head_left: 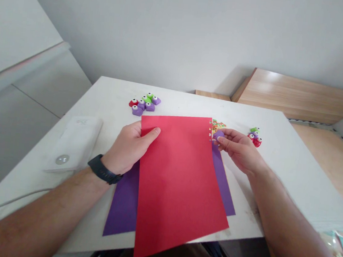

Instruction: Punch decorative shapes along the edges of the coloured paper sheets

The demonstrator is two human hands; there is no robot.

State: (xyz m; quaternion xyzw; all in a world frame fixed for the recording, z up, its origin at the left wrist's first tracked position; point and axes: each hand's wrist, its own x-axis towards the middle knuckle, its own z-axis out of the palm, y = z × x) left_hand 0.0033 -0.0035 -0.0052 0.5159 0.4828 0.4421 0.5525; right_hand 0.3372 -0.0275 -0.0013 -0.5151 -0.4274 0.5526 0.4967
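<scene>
My left hand (133,147) grips a red sheet of paper (181,178) by its upper left edge, thumb on top and fingers underneath. My right hand (239,149) pinches a small purple craft punch (218,136) against the sheet's upper right edge. Small cut-outs run along that edge above the punch. Beneath the red sheet lies a purple sheet (123,204), and at the upper right a patch of colourful floral pattern (218,125) shows next to the cut edge.
Several purple, green and red punches (145,103) cluster at the back left of the white table (263,186). Another small group of punches (254,137) sits right of my right hand. A white box-like device (74,143) with a cable stands at the left.
</scene>
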